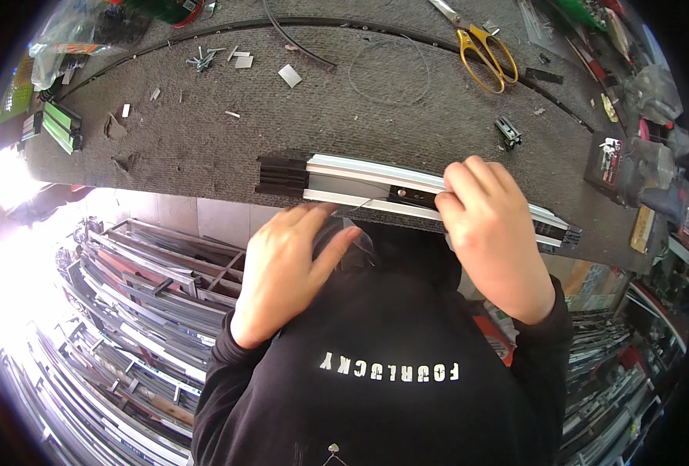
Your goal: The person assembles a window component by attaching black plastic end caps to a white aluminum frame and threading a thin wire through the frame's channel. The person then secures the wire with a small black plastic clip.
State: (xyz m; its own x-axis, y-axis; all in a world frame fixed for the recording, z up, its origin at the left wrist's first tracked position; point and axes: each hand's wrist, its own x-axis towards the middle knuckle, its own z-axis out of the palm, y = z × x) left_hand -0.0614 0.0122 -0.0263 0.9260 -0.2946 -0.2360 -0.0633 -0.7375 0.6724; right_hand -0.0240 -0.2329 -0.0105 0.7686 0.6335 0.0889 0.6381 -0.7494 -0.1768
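Note:
A short silver aluminium profile (383,168) with a black ribbed end piece (281,175) lies along the near edge of the bench. Inside its channel sits a black fitting with screws (410,193). A thin cord (366,203) runs out of the channel toward my left hand (286,252). That hand is at the near side of the profile, thumb and fingers apart, the fingertips close to its edge. Across the profile's right part, my right hand (486,221) is closed in a pinch. Its fingers hide whatever is between them. Another black end piece (571,236) shows beyond it.
Scissors with yellow handles (488,58) lie at the back right, near a small metal part (508,132). A long dark strip (228,27) curves across the back. Screws (201,58) and scraps lie about. A dark box (605,167) stands at right; racked metal bars (142,311) fill the lower left.

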